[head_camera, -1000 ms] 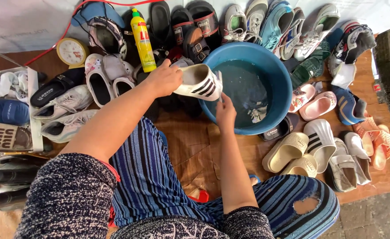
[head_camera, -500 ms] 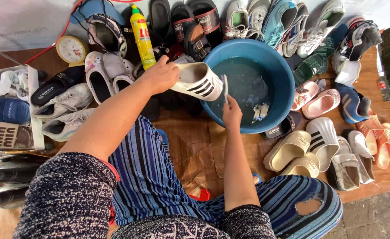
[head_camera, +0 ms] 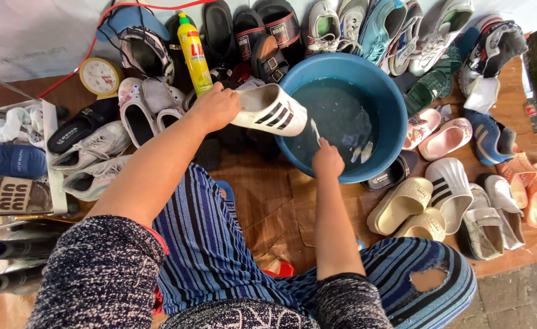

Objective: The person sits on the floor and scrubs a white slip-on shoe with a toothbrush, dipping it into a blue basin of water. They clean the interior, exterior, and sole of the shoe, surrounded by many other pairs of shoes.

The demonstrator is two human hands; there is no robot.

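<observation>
My left hand [head_camera: 215, 106] grips a white slide sandal with black stripes [head_camera: 271, 111], held over the left rim of a blue basin [head_camera: 390, 103] that holds water. Just below the sandal's toe end, my right hand [head_camera: 328, 161] is closed on a small brush [head_camera: 315, 129] whose white head points up at the sandal. Something pale lies in the water near the basin's right side.
Many shoes, sandals and slippers ring the basin at the back, left and right. A yellow bottle with a green cap [head_camera: 194, 53] stands behind, a round clock [head_camera: 99, 76] at the back left. Boxes [head_camera: 12, 176] sit at the left. Brown cardboard lies under my knees.
The sandal has tilted and shifted slightly right over the basin rim. My right hand has moved up closer to the sandal with the brush.
</observation>
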